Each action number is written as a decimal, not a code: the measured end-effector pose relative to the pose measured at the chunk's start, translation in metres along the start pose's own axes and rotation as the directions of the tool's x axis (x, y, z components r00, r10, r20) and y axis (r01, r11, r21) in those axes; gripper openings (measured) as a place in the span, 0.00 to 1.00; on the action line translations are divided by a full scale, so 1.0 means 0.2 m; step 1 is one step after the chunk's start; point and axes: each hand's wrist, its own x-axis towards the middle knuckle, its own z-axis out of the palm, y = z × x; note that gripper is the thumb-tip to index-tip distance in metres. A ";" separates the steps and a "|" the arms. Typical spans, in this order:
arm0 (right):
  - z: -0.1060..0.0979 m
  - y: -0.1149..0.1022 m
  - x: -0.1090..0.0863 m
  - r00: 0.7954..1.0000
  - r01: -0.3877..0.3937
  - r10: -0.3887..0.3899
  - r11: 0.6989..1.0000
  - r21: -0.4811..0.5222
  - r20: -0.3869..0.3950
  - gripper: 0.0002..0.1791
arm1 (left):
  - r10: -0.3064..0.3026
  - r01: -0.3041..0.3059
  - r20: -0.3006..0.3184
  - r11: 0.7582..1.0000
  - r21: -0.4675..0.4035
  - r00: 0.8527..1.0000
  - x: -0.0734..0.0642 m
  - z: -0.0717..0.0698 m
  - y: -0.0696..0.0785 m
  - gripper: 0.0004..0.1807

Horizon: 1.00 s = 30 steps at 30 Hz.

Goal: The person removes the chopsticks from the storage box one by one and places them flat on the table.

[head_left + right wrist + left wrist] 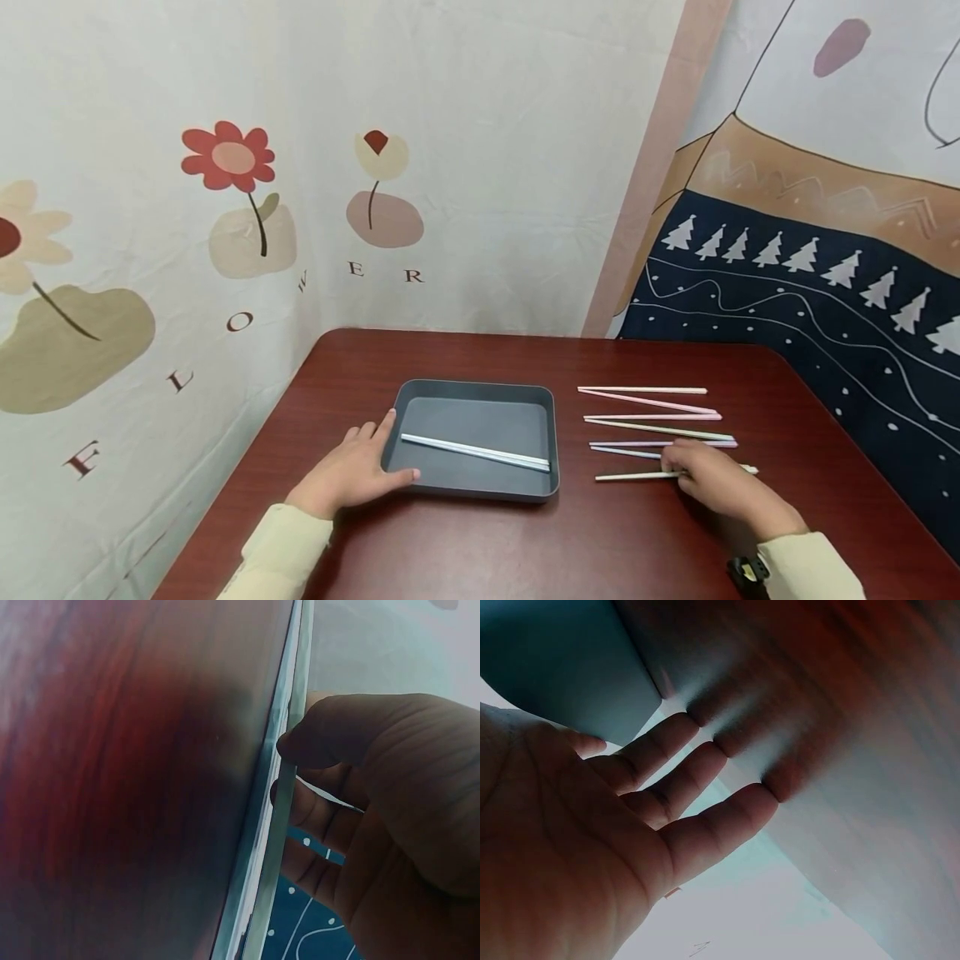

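My left hand (358, 468) rests against the left side of a grey rectangular tray (480, 390), fingers extended and thumb at its near left corner. In the left wrist view, fingertips (735, 817) touch the tabletop beside the tray. A pair of whitish chopsticks (476, 452) lies slantwise inside the tray. To the right of it, my right hand (705, 475) pinches a pale green chopstick (630, 477) between thumb and fingers, low over the table. A light blue chopstick (626, 452) runs just beyond, partly hidden by the hand.
Several more chopsticks lie in a zigzag farther back: pink ones (648, 390), a yellow-green one (660, 429) and a lilac one (630, 444). The dark red tabletop (480, 550) ends at printed cloth hangings (487, 167) behind and at the sides.
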 end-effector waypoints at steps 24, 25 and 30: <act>0.04 0.02 0.01 1.000 0.018 -0.018 1.000 -0.003 -0.012 0.22 | -0.009 0.009 -0.001 1.000 -0.001 1.000 0.01 0.01 0.00 0.65; 0.04 0.02 0.01 1.000 0.023 -0.023 1.000 -0.004 -0.015 0.22 | -0.009 0.009 0.000 1.000 0.000 1.000 0.01 0.01 0.00 0.65; 0.04 0.02 0.01 0.999 0.032 -0.032 0.999 0.003 -0.022 0.23 | -0.007 0.007 0.003 1.000 -0.001 1.000 0.01 0.01 0.00 0.65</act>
